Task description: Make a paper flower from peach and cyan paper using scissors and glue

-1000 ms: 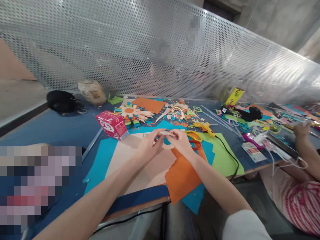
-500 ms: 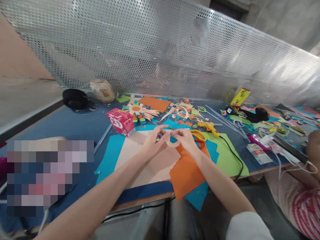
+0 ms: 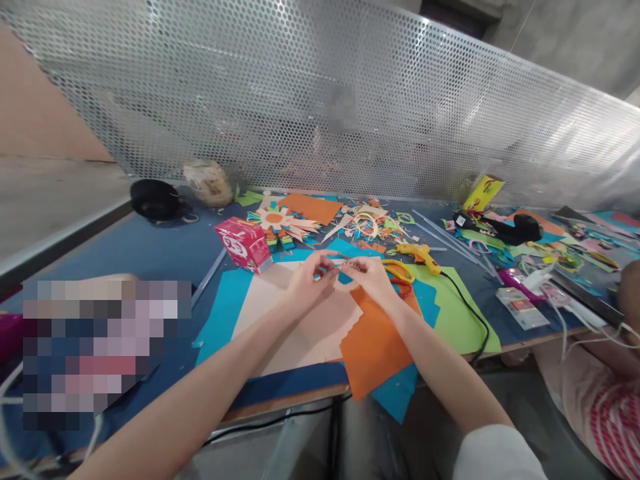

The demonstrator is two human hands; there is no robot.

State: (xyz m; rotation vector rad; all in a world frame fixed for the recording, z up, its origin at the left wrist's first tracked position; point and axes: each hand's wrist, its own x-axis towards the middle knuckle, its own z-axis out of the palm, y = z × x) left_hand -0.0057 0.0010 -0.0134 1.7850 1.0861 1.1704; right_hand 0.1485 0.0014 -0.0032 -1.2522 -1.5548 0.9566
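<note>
Over the middle of the paper stack, my left hand (image 3: 314, 275) pinches a strip of peach paper with a toothed edge (image 3: 344, 287), curved like a ring. My right hand (image 3: 368, 275) has its fingers closed on the same strip from the other side, close to my left fingertips. The pinched part is hidden by my fingers. Beneath lie a large peach sheet (image 3: 285, 333), blue sheets (image 3: 220, 307) and an orange sheet (image 3: 377, 347) with a jagged edge. Just beyond my right wrist are yellow and orange scissor-like handles (image 3: 405, 270), partly covered by the hand.
A pink box (image 3: 243, 245) stands left of my hands. Behind are a paper flower (image 3: 274, 219) and many paper scraps (image 3: 370, 223). A yellow glue gun (image 3: 419, 253) lies right, its black cord over a green sheet (image 3: 463, 313). Another person sits at the right edge.
The view has shifted very slightly, so things on the table appear a little further right. Both hands keep hold of the peach strip, with only small finger movement.
</note>
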